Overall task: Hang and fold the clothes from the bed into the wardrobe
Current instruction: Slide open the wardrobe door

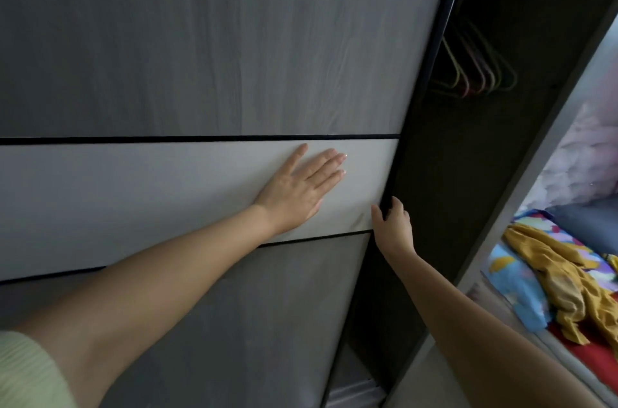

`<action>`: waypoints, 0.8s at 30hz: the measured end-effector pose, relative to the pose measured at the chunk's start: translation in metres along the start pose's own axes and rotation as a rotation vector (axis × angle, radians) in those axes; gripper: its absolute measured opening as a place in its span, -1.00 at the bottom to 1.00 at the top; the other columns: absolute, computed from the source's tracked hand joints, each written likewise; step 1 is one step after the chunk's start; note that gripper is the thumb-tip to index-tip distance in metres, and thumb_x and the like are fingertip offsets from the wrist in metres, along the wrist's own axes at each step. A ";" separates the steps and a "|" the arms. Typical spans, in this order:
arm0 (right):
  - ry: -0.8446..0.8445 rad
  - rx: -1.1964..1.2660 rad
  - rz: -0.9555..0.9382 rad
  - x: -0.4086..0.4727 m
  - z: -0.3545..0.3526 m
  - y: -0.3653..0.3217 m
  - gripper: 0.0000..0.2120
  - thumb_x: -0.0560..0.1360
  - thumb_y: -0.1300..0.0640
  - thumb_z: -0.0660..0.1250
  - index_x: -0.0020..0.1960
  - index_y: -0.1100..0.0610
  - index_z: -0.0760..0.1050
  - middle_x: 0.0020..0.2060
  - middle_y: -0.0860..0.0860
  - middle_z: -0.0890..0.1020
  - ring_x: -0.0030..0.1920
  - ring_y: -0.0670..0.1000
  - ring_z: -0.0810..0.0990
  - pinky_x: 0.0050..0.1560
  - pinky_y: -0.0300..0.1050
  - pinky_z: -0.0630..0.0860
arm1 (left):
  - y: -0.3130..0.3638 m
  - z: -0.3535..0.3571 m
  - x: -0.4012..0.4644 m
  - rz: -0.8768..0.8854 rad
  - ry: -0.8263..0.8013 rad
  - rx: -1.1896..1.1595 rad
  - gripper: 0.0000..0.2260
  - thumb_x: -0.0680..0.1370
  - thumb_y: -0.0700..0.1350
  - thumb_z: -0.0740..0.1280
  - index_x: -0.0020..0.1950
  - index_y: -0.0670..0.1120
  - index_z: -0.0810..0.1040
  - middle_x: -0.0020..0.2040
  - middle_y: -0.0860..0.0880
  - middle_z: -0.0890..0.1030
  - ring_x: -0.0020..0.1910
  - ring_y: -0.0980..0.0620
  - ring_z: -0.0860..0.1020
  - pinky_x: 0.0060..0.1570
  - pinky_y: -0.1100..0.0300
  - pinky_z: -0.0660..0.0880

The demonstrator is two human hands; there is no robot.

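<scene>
A grey sliding wardrobe door [207,39] with a pale middle band fills most of the view. My left hand [297,188] presses flat on that band, fingers straight. My right hand [393,223] grips the door's dark right edge, fingers curled round it. Right of the edge the wardrobe interior [468,157] is dark, with several bare coloured hangers [475,73] on a rail. At the far right, a mustard-yellow garment [568,280] lies crumpled on the bed [515,290], which has a bright patterned sheet.
A grey wardrobe side panel [541,153] stands between the opening and the bed. A dark pillow [588,223] and a pink fluffy thing [588,153] lie at the bed's far end. A low shelf shows at the wardrobe's bottom [357,391].
</scene>
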State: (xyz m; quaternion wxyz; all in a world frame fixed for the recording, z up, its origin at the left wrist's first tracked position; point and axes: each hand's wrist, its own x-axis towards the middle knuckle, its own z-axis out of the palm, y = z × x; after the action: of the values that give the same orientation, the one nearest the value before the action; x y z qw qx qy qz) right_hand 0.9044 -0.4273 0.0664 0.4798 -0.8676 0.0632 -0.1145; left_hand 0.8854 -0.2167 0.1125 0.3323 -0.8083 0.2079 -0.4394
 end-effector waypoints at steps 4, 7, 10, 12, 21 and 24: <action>-0.039 -0.024 -0.064 -0.022 0.021 -0.016 -0.46 0.62 0.00 0.18 0.53 0.09 0.12 0.44 0.14 0.30 0.30 0.11 0.46 0.09 -0.08 0.45 | -0.015 -0.019 -0.015 -0.108 -0.071 -0.042 -0.47 0.56 0.07 0.16 0.52 -0.02 0.24 0.55 -0.08 0.15 0.53 -0.04 0.12 0.42 -0.26 0.05; -0.058 0.007 -0.115 -0.046 0.043 -0.028 -0.47 0.61 0.02 0.21 0.52 0.07 0.14 0.41 0.12 0.34 0.30 0.11 0.46 0.13 -0.04 0.47 | -0.024 -0.033 -0.022 -0.149 -0.134 -0.084 -0.46 0.56 0.07 0.14 0.53 -0.01 0.20 0.56 -0.09 0.11 0.54 -0.04 0.09 0.43 -0.24 -0.02; -0.083 0.004 -0.167 -0.066 0.064 -0.040 -0.48 0.61 0.03 0.21 0.51 0.06 0.15 0.40 0.11 0.35 0.29 0.11 0.47 0.11 -0.07 0.45 | -0.036 -0.040 -0.025 -0.204 -0.225 -0.210 -0.44 0.60 0.06 0.10 0.57 -0.01 0.02 0.58 -0.10 -0.07 0.56 -0.06 -0.08 0.40 -0.23 -0.28; -0.112 -0.018 -0.210 -0.077 0.076 -0.049 -0.49 0.61 0.03 0.21 0.50 0.08 0.16 0.37 0.13 0.38 0.24 0.12 0.49 0.05 -0.11 0.42 | -0.043 -0.044 -0.025 -0.282 -0.249 -0.254 -0.43 0.61 0.07 0.09 0.57 0.00 -0.03 0.58 -0.10 -0.12 0.56 -0.06 -0.13 0.39 -0.24 -0.32; -0.239 -0.158 -0.331 -0.123 0.146 -0.100 -0.62 0.62 -0.01 0.18 0.35 0.18 0.40 0.11 0.16 0.53 0.12 0.13 0.49 -0.01 -0.08 0.41 | -0.094 -0.040 -0.086 -0.425 -0.273 -0.213 -0.25 0.57 0.23 0.15 0.54 0.04 -0.28 0.53 -0.08 -0.32 0.51 -0.09 -0.32 0.23 -0.40 -0.39; -0.269 -0.201 -0.378 -0.138 0.171 -0.120 -0.65 0.61 0.01 0.20 0.31 0.18 0.42 0.04 0.16 0.53 0.05 0.16 0.51 -0.07 -0.09 0.38 | -0.117 -0.033 -0.116 -0.421 -0.285 -0.142 -0.20 0.54 0.29 0.14 0.49 0.06 -0.36 0.46 -0.12 -0.40 0.43 -0.15 -0.42 0.18 -0.47 -0.35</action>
State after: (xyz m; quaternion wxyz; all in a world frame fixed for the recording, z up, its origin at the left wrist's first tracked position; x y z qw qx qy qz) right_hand 0.8158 -0.1931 0.0613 0.3652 -0.9148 -0.1535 -0.0789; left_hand 0.8014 -0.0746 0.1428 0.2019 -0.9088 0.0167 -0.3648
